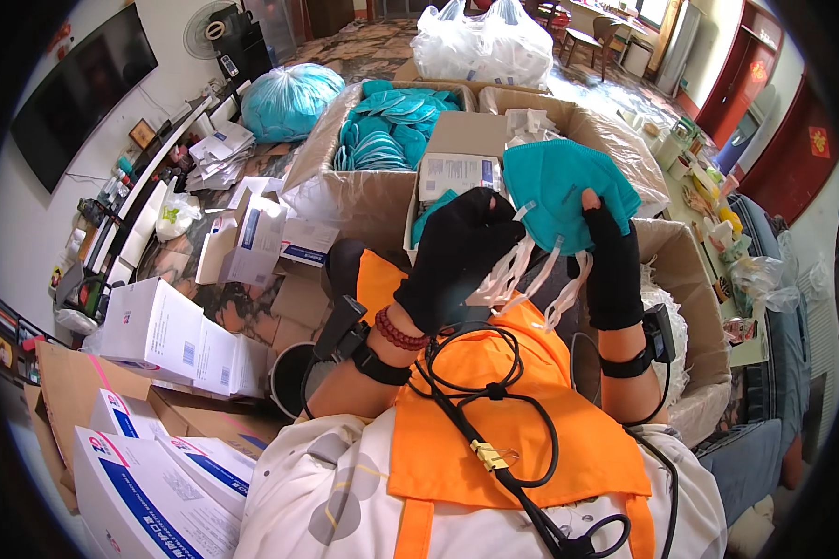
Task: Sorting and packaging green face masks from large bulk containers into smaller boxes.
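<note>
In front of my chest I hold up a teal face mask (559, 186), which seems to be more than one layered together. My right hand (613, 265), in a black fingerless glove, grips its right side with the thumb on the front. My left hand (461, 256), gloved the same way, is closed at the mask's lower left edge, on the white straps (513, 270) that hang below. Its fingertips are partly hidden. Just beyond stands an open small carton (471, 135) with white printed packets (457, 177) and some teal material in it.
A large lined box (312, 177) full of teal masks (401, 121) stands ahead. Another lined box (708, 317) with white straps is at my right. White printed cartons (149, 494) crowd my left. A teal-filled bag (292, 101) lies beyond. Black cables (494, 391) cross my orange apron (531, 438).
</note>
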`<state>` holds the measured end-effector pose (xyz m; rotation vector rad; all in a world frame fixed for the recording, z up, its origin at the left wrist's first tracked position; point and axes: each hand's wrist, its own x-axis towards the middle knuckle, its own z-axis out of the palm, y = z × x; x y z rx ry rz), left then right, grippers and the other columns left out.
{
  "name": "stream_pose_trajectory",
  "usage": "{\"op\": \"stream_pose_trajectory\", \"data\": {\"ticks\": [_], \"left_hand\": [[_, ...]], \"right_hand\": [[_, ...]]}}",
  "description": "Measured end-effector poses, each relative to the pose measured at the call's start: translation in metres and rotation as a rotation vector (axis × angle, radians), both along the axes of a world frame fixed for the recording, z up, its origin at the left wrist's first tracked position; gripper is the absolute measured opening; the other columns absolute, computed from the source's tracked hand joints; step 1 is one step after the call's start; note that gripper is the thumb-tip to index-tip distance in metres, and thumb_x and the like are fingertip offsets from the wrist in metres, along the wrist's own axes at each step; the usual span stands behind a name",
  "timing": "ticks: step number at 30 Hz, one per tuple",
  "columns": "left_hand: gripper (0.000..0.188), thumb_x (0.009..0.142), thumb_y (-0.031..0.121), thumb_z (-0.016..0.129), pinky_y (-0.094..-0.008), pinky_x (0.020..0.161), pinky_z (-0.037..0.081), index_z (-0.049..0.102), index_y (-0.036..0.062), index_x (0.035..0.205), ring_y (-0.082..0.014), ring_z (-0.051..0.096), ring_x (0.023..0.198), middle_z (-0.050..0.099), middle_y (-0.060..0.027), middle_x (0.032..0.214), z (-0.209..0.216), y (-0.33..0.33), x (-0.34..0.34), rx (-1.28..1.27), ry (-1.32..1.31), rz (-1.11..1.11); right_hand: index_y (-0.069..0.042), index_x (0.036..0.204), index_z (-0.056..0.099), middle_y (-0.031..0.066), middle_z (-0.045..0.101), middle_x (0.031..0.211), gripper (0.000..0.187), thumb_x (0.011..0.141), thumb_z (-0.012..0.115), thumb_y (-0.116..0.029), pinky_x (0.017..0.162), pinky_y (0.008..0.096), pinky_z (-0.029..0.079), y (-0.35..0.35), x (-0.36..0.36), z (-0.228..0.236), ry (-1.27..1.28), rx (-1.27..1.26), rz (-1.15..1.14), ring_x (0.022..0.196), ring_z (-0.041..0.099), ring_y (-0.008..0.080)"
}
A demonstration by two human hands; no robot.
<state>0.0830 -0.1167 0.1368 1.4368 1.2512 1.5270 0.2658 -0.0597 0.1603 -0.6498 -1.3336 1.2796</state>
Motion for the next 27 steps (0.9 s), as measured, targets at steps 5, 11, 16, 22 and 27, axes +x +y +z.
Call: {"op": "stream_pose_trajectory", "data": {"ticks": [5,11,16,22,27], "left_hand": [[0.009,0.08,0.004,0.068,-0.0234,0.066,0.045,0.06,0.0051,0.082,-0.006,0.053,0.069,0.058,0.0024,0.073,-0.002,0.002,-0.001,0.014,-0.341,-0.268],[0.021,0.073,0.019,0.074,-0.0326,0.063,0.047,0.063,0.0034,0.081,-0.0283,0.061,0.069,0.062,-0.0127,0.077,0.002,-0.007,0.007,0.082,0.307,-0.062],[0.022,0.072,0.019,0.077,-0.0277,0.065,0.047,0.065,0.0058,0.085,-0.0136,0.057,0.066,0.063,-0.0059,0.074,0.001,-0.006,0.009,0.106,0.239,0.021],[0.029,0.068,0.024,0.08,-0.0286,0.06,0.048,0.069,0.0061,0.088,-0.018,0.061,0.061,0.064,-0.008,0.074,0.003,-0.01,0.025,0.219,0.314,0.255],[0.023,0.071,0.02,0.076,-0.0311,0.061,0.048,0.067,0.0051,0.085,-0.0235,0.062,0.064,0.062,-0.0108,0.074,-0.002,-0.008,0.024,0.233,0.337,0.301]], "right_hand": [[-0.004,0.116,0.058,0.0006,0.06,0.107,0.038,0.089,0.064,-0.03,0.086,0.0244,0.044,0.005,0.004,-0.002,0.021,0.0,0.008,0.097,0.055,0.0086],[-0.004,0.116,0.057,0.0002,0.06,0.106,0.034,0.091,0.062,-0.026,0.083,0.0234,0.045,0.007,0.008,0.002,0.185,-0.189,0.05,0.095,0.057,0.0081],[-0.004,0.118,0.056,0.0019,0.06,0.107,0.037,0.09,0.063,-0.026,0.084,0.0243,0.046,0.01,0.008,-0.001,0.177,-0.273,0.011,0.096,0.058,0.0103],[-0.002,0.121,0.053,0.0057,0.061,0.109,0.042,0.089,0.064,-0.027,0.085,0.0269,0.049,0.003,-0.001,0.003,0.207,-0.301,0.056,0.096,0.06,0.0139],[-0.002,0.119,0.054,0.0061,0.061,0.107,0.041,0.089,0.064,-0.028,0.081,0.0267,0.05,0.002,-0.003,0.002,0.2,-0.309,0.061,0.094,0.061,0.0138]]}}
